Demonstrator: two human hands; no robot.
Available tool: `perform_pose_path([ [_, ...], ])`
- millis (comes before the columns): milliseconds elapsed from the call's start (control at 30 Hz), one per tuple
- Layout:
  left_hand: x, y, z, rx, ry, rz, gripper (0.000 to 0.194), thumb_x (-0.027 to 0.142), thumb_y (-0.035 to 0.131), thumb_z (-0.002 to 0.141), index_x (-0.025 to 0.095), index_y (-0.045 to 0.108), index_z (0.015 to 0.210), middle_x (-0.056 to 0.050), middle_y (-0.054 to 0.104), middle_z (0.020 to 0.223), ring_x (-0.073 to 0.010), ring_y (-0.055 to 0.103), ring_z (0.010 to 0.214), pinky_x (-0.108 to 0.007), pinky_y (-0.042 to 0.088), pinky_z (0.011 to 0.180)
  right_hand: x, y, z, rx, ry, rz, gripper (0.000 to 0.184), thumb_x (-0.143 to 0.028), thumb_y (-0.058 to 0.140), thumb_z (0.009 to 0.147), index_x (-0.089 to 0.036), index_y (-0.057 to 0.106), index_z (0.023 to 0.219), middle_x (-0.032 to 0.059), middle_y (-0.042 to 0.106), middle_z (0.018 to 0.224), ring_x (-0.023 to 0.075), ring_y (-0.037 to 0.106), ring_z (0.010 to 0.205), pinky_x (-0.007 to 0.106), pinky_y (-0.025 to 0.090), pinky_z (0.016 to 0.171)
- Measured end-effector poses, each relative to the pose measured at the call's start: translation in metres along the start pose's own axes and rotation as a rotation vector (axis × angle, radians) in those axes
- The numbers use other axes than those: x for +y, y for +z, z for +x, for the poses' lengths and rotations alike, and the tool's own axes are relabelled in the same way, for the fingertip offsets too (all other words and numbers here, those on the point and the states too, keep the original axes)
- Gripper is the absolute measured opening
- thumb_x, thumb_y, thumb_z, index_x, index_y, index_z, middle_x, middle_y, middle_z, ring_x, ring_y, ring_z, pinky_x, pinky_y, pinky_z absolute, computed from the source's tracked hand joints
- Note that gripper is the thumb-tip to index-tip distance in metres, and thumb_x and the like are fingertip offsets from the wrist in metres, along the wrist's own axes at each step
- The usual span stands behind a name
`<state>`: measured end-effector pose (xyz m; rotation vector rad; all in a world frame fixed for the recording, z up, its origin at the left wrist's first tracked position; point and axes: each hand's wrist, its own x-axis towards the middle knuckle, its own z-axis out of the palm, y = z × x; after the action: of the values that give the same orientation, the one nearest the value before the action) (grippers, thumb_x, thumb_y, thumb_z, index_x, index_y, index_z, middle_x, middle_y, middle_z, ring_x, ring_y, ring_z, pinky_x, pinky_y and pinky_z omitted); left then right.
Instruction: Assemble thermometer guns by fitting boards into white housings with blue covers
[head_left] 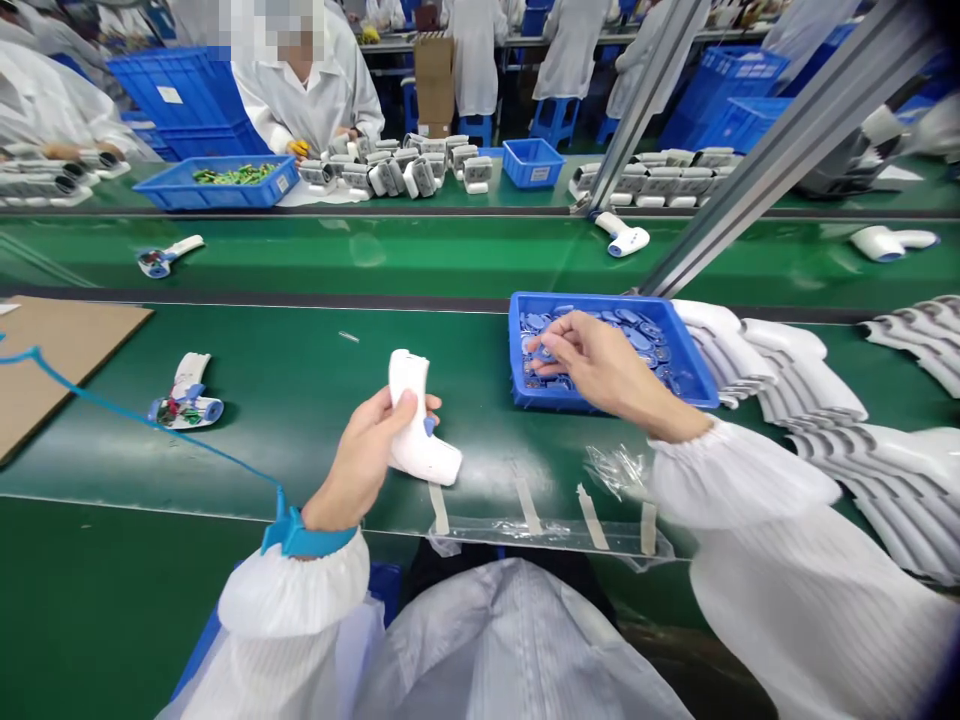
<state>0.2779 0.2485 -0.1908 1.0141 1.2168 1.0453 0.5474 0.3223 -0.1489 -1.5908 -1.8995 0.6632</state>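
My left hand point(367, 450) is closed round a white gun-shaped thermometer housing point(417, 420), held just above the green bench near its front edge. A blue wrist strap point(300, 535) with a coiled blue cord circles that wrist. My right hand point(592, 365) reaches into a shallow blue tray point(686, 365) of several small blue-grey parts, fingers curled in a pinch among them; I cannot make out whether a part is between the fingertips.
Rows of white housing shells point(810, 385) lie stacked to the right. An open half housing point(186, 395) rests at left beside a cardboard sheet point(52, 350). Finished thermometers point(622, 238) lie on the conveyor. Across it a person in white sits behind a blue bin point(217, 185).
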Motion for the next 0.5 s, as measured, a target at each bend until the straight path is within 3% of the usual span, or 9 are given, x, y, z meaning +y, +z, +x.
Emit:
perform_pose_path([
  [100, 0.006, 0.023, -0.005, -0.046, 0.176, 0.311, 0.039, 0.05, 0.062, 0.093, 0.016, 0.066, 0.113, -0.007, 0.071, 0.1, -0.0189, 0.063, 0.084, -0.029, 0.046, 0.072, -0.021, 0.012, -0.029, 0.035, 0.024, 0.233, 0.015, -0.031, 0.06, 0.096, -0.018, 0.066, 0.097, 0.005, 0.077, 0.093, 0.0172, 0.074, 0.075, 0.031, 0.06, 0.071],
  [167, 0.009, 0.038, -0.008, -0.056, 0.283, 0.577, 0.034, 0.044, 0.057, 0.097, 0.02, 0.066, 0.12, -0.005, 0.071, 0.1, -0.0201, 0.064, 0.086, -0.031, 0.045, 0.075, -0.033, 0.021, -0.047, 0.063, 0.012, 0.241, 0.017, -0.031, 0.059, 0.096, -0.019, 0.071, 0.097, 0.0041, 0.078, 0.091, 0.0191, 0.075, 0.08, 0.034, 0.06, 0.078],
  [233, 0.01, 0.05, -0.012, -0.066, 0.312, 0.725, 0.034, 0.042, 0.052, 0.1, 0.022, 0.065, 0.124, -0.005, 0.071, 0.101, -0.0216, 0.064, 0.087, -0.032, 0.044, 0.076, -0.038, 0.027, -0.062, 0.051, 0.004, 0.209, 0.024, -0.031, 0.054, 0.098, -0.021, 0.075, 0.106, 0.0041, 0.079, 0.103, 0.0212, 0.074, 0.094, 0.039, 0.058, 0.089],
  [333, 0.009, 0.056, -0.015, -0.119, 0.319, 0.717, 0.033, 0.042, 0.051, 0.101, 0.022, 0.064, 0.124, -0.004, 0.072, 0.103, -0.0217, 0.065, 0.088, -0.032, 0.043, 0.075, -0.036, 0.03, -0.077, 0.014, 0.062, 0.294, 0.029, -0.033, 0.061, 0.095, -0.023, 0.075, 0.118, 0.0037, 0.076, 0.118, 0.0239, 0.071, 0.113, 0.041, 0.054, 0.101],
  [433, 0.008, 0.053, -0.018, -0.183, 0.329, 0.654, 0.031, 0.043, 0.052, 0.101, 0.024, 0.065, 0.121, -0.001, 0.073, 0.101, -0.0187, 0.064, 0.085, -0.03, 0.043, 0.075, -0.028, 0.028, -0.085, 0.016, 0.114, 0.444, 0.037, -0.039, 0.074, 0.086, -0.02, 0.075, 0.118, 0.005, 0.077, 0.117, 0.0252, 0.071, 0.112, 0.039, 0.058, 0.097],
  [500, 0.008, 0.05, -0.019, -0.217, 0.336, 0.627, 0.029, 0.043, 0.053, 0.101, 0.025, 0.065, 0.121, 0.001, 0.072, 0.098, -0.0166, 0.063, 0.082, -0.029, 0.043, 0.075, -0.025, 0.027, -0.087, 0.048, 0.072, 0.409, 0.038, -0.039, 0.075, 0.086, -0.021, 0.074, 0.12, 0.005, 0.076, 0.118, 0.0243, 0.073, 0.108, 0.039, 0.059, 0.095],
])
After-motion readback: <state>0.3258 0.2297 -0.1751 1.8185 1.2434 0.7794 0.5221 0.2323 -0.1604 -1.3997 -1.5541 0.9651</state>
